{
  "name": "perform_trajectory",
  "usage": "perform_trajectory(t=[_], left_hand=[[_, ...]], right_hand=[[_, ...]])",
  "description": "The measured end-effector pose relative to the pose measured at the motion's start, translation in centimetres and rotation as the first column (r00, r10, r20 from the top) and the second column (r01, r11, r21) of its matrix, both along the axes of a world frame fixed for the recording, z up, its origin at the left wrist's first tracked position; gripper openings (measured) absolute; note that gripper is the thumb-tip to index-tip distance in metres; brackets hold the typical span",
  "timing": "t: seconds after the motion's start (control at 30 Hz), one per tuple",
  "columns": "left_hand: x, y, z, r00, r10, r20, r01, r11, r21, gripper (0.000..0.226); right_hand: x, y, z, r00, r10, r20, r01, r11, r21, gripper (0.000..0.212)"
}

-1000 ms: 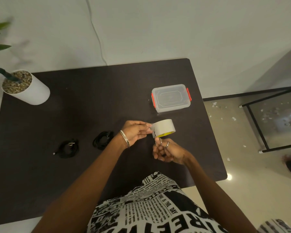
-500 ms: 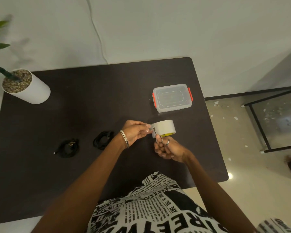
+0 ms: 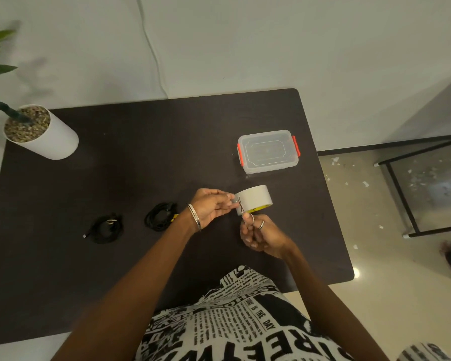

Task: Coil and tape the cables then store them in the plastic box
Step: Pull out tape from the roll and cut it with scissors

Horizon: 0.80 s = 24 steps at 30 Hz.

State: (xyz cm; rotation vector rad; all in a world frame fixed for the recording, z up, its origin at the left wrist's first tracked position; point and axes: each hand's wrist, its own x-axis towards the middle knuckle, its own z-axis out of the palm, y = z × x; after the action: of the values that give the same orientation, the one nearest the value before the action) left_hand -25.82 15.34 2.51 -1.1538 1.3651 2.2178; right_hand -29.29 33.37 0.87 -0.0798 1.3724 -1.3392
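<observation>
A grey roll of tape (image 3: 255, 198) stands on edge on the dark table (image 3: 146, 152). My left hand (image 3: 212, 206) pinches the pulled-out tape end at the roll's left side. My right hand (image 3: 261, 234) holds small scissors (image 3: 241, 208), whose blades sit across the tape strip between my left fingers and the roll. Two coiled black cables lie to the left: one coil (image 3: 160, 216) near my left wrist, the other coil (image 3: 105, 228) farther left. The clear plastic box (image 3: 268, 151) with orange clips stands lid-on behind the tape.
A white plant pot (image 3: 41, 134) filled with pebbles stands at the table's far left corner. A white cord (image 3: 151, 45) hangs down the wall behind. To the right, past the table's edge, is a black-framed glass stand (image 3: 427, 188) on a tiled floor.
My right hand has risen toward the roll, bringing the scissors up onto the tape strip. My left hand keeps its pinch on the tape end.
</observation>
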Motion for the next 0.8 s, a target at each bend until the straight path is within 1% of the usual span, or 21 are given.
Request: perform_trajectory(t=[0.07,0.27,0.5,0.8], left_hand=[[0.2,-0.1,-0.1,1.0,-0.008,0.002,0.008,1.0,-0.007,0.016],[0.4,-0.2,-0.2,1.0,0.018,-0.014,-0.018,1.0,0.007,0.017],[0.1,0.2,-0.1,0.999,0.037,-0.026,-0.035,0.996,0.079,0.015],[0.1,0.4,0.0,0.998,0.045,-0.036,-0.042,0.996,0.077,0.014]], right_hand=[[-0.2,-0.2,0.0,1.0,0.005,0.025,-0.005,1.0,0.009,0.048],[-0.9,-0.6,0.1,0.998,0.046,0.034,-0.048,0.998,0.045,0.054],[-1.5,0.1,-0.1,0.995,0.086,0.052,-0.089,0.994,0.059,0.054],[-2.0,-0.2,-0.2,0.995,0.085,0.06,-0.088,0.994,0.062,0.053]])
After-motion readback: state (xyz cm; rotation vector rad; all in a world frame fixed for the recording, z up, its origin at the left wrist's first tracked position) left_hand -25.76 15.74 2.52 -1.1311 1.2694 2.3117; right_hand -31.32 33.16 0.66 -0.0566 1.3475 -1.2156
